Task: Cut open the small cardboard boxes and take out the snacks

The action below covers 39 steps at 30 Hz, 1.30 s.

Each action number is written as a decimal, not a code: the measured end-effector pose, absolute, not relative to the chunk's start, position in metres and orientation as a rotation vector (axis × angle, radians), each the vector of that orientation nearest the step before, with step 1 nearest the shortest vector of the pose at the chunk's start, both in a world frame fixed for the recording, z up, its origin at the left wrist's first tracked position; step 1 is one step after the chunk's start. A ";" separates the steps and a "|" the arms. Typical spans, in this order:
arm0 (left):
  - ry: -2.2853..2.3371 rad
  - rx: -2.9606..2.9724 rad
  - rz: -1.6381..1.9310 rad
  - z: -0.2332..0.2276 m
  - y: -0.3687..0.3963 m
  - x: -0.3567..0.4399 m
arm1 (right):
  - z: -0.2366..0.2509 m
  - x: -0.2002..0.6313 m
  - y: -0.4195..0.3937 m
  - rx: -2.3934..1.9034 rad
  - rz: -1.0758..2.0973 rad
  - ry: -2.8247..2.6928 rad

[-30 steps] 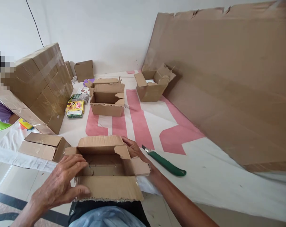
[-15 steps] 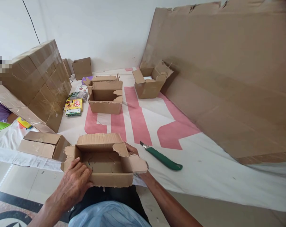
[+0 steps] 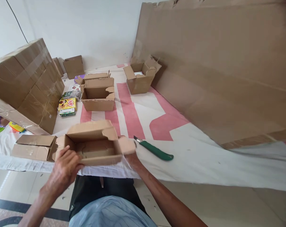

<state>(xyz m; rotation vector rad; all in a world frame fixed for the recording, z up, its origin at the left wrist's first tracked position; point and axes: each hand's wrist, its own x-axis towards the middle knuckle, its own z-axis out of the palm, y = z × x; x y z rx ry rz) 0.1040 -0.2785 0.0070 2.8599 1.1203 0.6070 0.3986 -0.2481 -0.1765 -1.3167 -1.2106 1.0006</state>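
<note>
Fingers [image 3: 69, 157] of both hands clasp the open box [image 3: 95, 143] — left-hand thumb inside.

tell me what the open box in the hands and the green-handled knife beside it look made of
Open box: brown corrugated cardboard, matte, going by its raw torn flap edges and creases. The left hand and right hand grip its two ends.

Knife: the green handle looks like smooth plastic with a slight sheen; the short grey tip seems metal, though it is too small to be sure.
</note>
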 end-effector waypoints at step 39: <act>1.274 3.051 -0.014 -0.035 -0.088 0.219 | -0.192 0.400 -0.241 -1.165 0.938 -1.173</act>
